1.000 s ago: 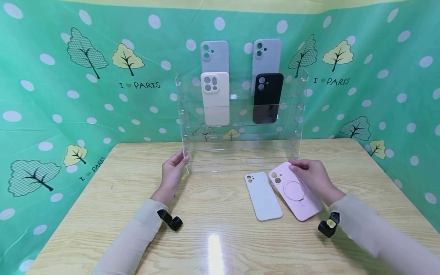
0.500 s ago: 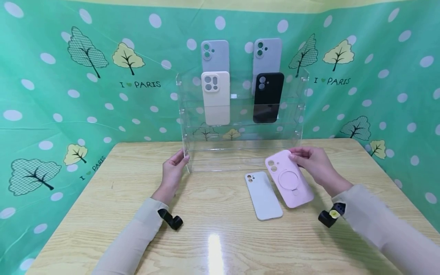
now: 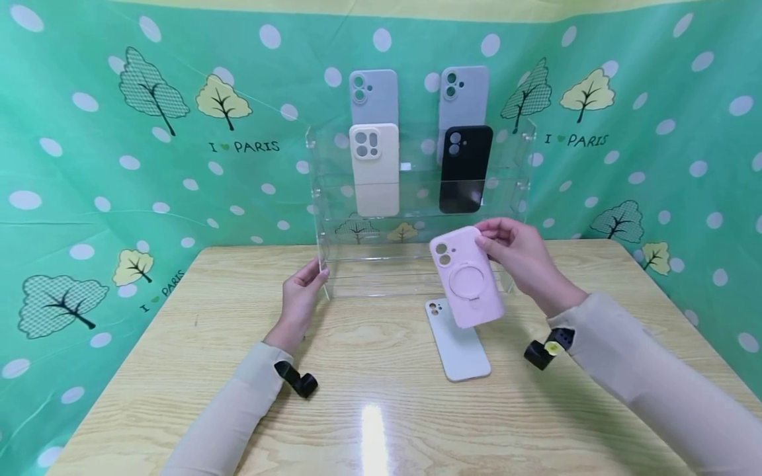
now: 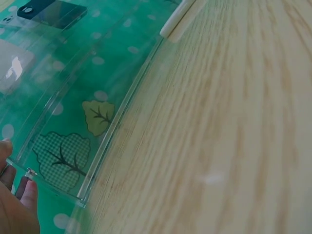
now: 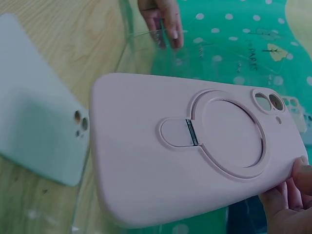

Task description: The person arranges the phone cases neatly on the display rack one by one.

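Note:
My right hand (image 3: pixel 524 264) pinches a pink phone case (image 3: pixel 485 301) by its upper right edge, holding it tilted in the air before the clear acrylic display rack (image 3: pixel 381 285). A ring stand shows on the case's back, close up in the right wrist view. With thumb and fingers my left hand (image 3: pixel 299 301) grips the rack's lower left side panel. Below the pink case a pale white phone case (image 3: pixel 467 357) lies on the table, its upper right part covered from the head camera. On the rack stand a cream phone case (image 3: pixel 376 178) and a black phone case (image 3: pixel 465 158).
Two grey-blue phone cases, one at the left (image 3: pixel 381 96) and one at the right (image 3: pixel 473 99), stand on the rack's upper tier behind the others. The wooden table (image 3: pixel 238 277) runs back to a green dotted cloth (image 3: pixel 256 211).
My right hand has raised the pink phone case off the table and carried it left and toward the rack. The left hand keeps its grip on the side panel.

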Demonstrator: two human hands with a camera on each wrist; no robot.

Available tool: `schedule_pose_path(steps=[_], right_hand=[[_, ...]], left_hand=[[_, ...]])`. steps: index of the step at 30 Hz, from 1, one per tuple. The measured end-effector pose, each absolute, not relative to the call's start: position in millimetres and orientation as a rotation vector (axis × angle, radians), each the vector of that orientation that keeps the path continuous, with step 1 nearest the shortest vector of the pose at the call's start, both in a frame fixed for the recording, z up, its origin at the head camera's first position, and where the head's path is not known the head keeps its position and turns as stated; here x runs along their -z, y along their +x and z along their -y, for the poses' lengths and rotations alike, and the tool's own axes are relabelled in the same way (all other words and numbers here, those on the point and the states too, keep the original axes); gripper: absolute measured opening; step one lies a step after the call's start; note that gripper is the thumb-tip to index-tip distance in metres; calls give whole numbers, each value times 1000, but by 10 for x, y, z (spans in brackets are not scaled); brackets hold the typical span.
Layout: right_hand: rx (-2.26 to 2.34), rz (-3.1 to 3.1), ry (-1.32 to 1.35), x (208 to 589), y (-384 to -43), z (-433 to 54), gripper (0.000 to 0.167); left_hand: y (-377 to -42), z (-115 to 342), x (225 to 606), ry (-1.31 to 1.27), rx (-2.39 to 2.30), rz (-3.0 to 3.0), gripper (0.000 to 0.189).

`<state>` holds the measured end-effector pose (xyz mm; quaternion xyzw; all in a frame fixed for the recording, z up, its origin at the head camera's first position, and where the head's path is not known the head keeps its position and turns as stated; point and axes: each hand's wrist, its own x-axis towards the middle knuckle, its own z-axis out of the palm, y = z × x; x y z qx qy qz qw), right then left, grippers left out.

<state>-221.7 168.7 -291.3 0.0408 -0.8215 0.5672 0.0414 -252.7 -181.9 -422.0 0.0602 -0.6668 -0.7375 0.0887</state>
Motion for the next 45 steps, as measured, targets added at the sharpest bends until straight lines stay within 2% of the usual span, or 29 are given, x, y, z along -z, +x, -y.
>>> schedule_pose_path(steps=[22,33,45], right_hand=[[-1942,2006,267,2388,-2688,-862,20],[-1971,1786,323,2381,-2950,-662,18],[-1977,1692,308,2624,-3118,-566,17]], left_hand=[[-2535,1837,4226,211,2219,1990,43],[-2550,1838,4232,209,2217,1988,43],[-2553,1839,4231,206,2216,1988,43]])
